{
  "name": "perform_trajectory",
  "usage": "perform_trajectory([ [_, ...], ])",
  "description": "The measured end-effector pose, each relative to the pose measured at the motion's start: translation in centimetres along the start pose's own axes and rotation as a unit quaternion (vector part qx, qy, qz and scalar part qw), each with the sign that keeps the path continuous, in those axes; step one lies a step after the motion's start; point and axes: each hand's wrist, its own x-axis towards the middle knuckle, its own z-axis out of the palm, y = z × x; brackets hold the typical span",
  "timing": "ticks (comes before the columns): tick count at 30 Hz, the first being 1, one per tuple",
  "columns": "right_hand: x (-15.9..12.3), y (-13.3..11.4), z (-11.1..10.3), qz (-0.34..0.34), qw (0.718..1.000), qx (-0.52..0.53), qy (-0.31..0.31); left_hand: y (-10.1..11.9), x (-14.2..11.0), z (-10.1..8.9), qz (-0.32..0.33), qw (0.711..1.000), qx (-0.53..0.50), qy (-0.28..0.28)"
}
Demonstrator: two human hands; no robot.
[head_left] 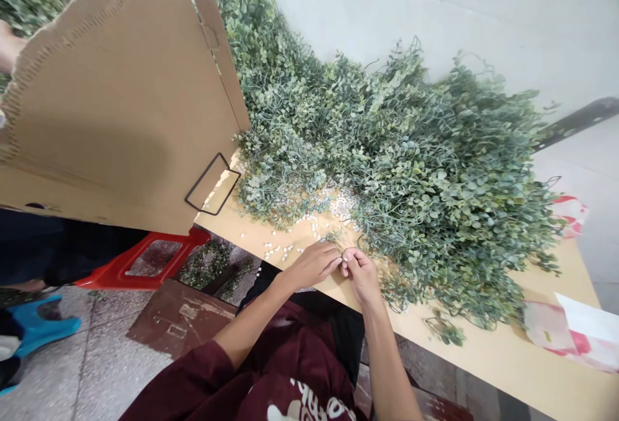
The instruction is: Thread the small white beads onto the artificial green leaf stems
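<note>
My left hand (313, 265) and my right hand (360, 276) meet over the near edge of a light wooden table (488, 343). Their fingertips pinch close together, and whatever lies between them is hidden. A small green sprig (333, 236) sits just beyond my fingers. Behind it rises a large heap of round-leaved green stems (401, 163). Small white pieces (290, 242) are scattered on the tabletop, with a denser cluster (343, 205) at the heap's edge.
A torn cardboard sheet (120, 105) with a black wire frame (213, 184) stands at the left. Another person's arm (7, 47) shows behind it. Below the table are a red stool (145, 263) and a brown board (178, 318). A red-and-white bag (570, 337) lies at the right.
</note>
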Motion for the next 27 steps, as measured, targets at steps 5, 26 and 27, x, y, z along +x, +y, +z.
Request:
perform_trajectory([
  [5,-0.26,0.59,0.33,-0.024,1.000,0.001,0.019,0.08,0.12,-0.21,0.002,1.000,-0.004,-0.009],
  [26,-0.61,0.53,0.54,0.002,0.999,0.038,-0.008,0.24,-0.09,-0.13,-0.005,0.996,-0.082,-0.020],
  [27,-0.58,0.60,0.49,0.003,0.999,0.036,-0.010,0.22,-0.09,-0.14,-0.006,0.996,-0.083,-0.019],
])
